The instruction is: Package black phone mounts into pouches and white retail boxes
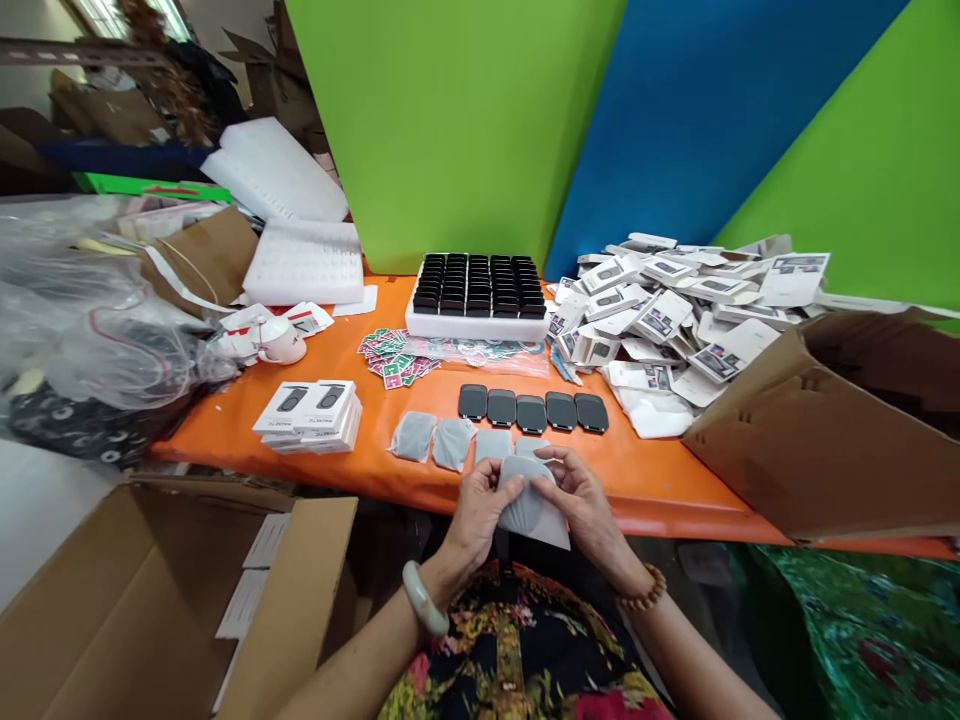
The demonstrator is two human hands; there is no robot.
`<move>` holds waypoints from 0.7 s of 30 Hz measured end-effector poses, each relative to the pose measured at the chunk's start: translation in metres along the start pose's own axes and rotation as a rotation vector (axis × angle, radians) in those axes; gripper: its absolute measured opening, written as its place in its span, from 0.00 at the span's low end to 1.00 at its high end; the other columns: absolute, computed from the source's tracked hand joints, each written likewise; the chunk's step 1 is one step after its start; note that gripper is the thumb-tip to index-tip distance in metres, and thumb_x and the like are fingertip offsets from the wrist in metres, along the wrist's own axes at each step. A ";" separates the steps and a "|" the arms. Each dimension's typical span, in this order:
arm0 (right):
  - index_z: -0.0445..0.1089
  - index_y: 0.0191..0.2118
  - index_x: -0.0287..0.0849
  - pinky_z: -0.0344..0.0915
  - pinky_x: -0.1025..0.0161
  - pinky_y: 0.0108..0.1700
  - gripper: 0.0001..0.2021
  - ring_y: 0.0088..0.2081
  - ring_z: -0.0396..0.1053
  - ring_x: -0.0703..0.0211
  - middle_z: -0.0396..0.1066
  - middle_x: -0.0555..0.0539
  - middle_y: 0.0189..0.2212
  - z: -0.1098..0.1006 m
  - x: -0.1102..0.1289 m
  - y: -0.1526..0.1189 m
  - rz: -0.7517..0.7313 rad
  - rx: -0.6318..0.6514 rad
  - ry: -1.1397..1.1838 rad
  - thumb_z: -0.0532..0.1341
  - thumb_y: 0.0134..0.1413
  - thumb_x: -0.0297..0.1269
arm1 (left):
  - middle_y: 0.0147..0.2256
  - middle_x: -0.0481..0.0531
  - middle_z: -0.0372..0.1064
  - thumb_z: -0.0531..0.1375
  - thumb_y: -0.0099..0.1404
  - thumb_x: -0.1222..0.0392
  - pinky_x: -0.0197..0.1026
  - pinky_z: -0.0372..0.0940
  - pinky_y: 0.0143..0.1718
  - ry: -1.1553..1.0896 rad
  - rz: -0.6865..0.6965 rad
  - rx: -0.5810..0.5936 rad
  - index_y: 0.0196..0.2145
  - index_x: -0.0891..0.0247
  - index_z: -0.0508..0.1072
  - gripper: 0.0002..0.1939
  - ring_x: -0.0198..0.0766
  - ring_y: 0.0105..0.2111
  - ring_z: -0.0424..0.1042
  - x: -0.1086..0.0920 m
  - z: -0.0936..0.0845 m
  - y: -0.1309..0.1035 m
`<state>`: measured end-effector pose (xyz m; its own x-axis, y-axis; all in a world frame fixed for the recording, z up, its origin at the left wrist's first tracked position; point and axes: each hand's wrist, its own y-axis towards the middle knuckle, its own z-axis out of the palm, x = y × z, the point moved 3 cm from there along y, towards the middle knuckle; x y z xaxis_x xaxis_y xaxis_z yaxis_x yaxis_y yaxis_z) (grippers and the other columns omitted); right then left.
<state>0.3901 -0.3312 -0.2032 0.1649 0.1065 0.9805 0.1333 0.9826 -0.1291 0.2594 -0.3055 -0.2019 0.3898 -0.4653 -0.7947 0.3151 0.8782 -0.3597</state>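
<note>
Between my two hands, at the table's front edge, is a flat dark device in a thin, whitish translucent pouch (pixel 523 508). My left hand (pixel 480 505) pinches its left side, thumb on top. My right hand (pixel 581 500) grips the right side, with its thumb near the middle. The lower corner of the pouch hangs loose and flat. Just beyond my hands lies a row of similar wrapped devices (pixel 452 443), partly covered by my fingers on the right. Behind them stands a row of bare black devices (pixel 531 413).
A white foam tray (pixel 477 325) holds rows of black devices. Printed cards (pixel 397 360) lie before it. Stacked white boxes (pixel 309 415) stand left; a heap of small white boxes (pixel 667 300) lies right. Cardboard cartons flank me, one open low left (pixel 300 590), one right (pixel 840 420).
</note>
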 end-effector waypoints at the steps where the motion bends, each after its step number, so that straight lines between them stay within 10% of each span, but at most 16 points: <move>1: 0.64 0.41 0.47 0.69 0.60 0.35 0.20 0.33 0.71 0.57 0.73 0.48 0.33 -0.007 -0.001 -0.001 -0.004 -0.039 0.011 0.68 0.45 0.49 | 0.26 0.48 0.71 0.73 0.40 0.51 0.33 0.62 0.29 -0.003 -0.018 -0.018 0.30 0.67 0.72 0.23 0.30 0.25 0.67 0.004 0.005 0.002; 8: 0.69 0.34 0.44 0.68 0.58 0.37 0.13 0.32 0.67 0.57 0.68 0.47 0.30 -0.065 0.016 -0.027 -0.275 -0.510 -0.364 0.63 0.51 0.49 | 0.23 0.45 0.67 0.72 0.38 0.50 0.33 0.59 0.26 0.133 0.023 -0.176 0.27 0.66 0.71 0.23 0.30 0.23 0.64 0.025 0.031 0.023; 21: 0.67 0.35 0.42 0.68 0.63 0.33 0.19 0.32 0.69 0.60 0.72 0.48 0.32 -0.096 -0.017 -0.009 0.081 -0.151 0.101 0.69 0.40 0.48 | 0.27 0.49 0.71 0.72 0.39 0.50 0.35 0.61 0.28 0.160 -0.079 -0.067 0.30 0.67 0.71 0.24 0.32 0.26 0.67 0.061 0.081 0.041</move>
<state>0.4799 -0.3559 -0.2326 0.2775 0.1605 0.9472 0.2591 0.9369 -0.2347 0.3663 -0.3067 -0.2255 0.2214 -0.5147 -0.8283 0.2787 0.8473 -0.4521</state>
